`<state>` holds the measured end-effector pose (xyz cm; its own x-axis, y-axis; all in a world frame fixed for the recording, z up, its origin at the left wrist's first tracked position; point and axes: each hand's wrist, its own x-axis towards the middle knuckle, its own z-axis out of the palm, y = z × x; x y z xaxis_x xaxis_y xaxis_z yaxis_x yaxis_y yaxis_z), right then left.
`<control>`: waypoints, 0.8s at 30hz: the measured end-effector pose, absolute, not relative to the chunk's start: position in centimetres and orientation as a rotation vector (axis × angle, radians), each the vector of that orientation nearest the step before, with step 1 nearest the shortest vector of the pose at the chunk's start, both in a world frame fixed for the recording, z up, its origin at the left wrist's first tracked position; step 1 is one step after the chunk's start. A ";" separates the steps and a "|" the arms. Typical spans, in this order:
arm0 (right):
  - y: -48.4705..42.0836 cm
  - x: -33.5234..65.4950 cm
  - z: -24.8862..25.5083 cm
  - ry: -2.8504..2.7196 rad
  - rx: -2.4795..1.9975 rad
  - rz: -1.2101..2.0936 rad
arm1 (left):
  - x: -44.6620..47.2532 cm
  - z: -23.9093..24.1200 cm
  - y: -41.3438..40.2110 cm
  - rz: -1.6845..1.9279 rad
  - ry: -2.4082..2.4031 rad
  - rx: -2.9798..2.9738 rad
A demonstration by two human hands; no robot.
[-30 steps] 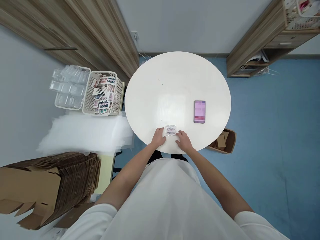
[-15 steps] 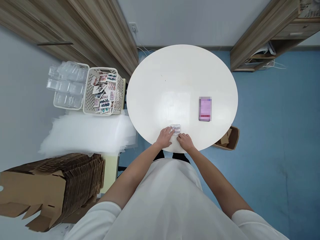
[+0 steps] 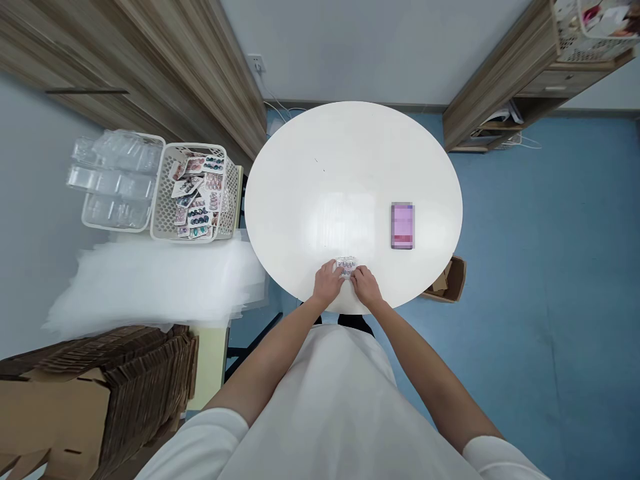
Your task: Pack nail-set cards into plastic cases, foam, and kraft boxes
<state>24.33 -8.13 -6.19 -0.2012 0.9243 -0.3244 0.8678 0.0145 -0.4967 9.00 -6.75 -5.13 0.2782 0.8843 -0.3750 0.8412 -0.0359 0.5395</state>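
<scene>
A small clear plastic case of press-on nails lies at the near edge of the round white table. My left hand presses on its left side with bent fingers. On the case's right side rests my right hand, fingers also closed against it. Both hands hide most of the case. A pink phone-sized object lies flat to the right, well apart from my hands.
Left of the table stand a white basket of nail sets and a bin of empty clear cases. Below them lie a pile of white foam sheets and a stack of flat cardboard boxes. A small cardboard box sits on the blue floor.
My hands have drawn closer together over the small case, covering more of it. The case stayed at the near table edge.
</scene>
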 end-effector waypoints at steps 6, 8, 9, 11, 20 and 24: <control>-8.0 25.3 -5.6 -2.114 -1.968 0.899 | 9.4 -5.4 -5.5 0.081 1.569 1.812; -8.6 25.9 -5.3 -2.167 -1.994 0.798 | 9.3 -5.3 -5.3 0.081 1.561 1.815; -8.9 26.2 -5.2 -2.228 -1.985 0.754 | 9.2 -5.3 -5.2 0.081 1.560 1.815; -9.5 26.7 -5.2 -2.377 -1.928 0.685 | 9.2 -5.3 -5.2 0.084 1.560 1.815; -8.6 28.5 -5.9 -2.452 -1.832 0.774 | 9.0 -5.3 -5.1 0.052 1.536 1.856; -8.5 29.2 -5.7 -1.902 -2.110 0.925 | 9.1 -5.0 -5.0 -0.028 1.565 1.859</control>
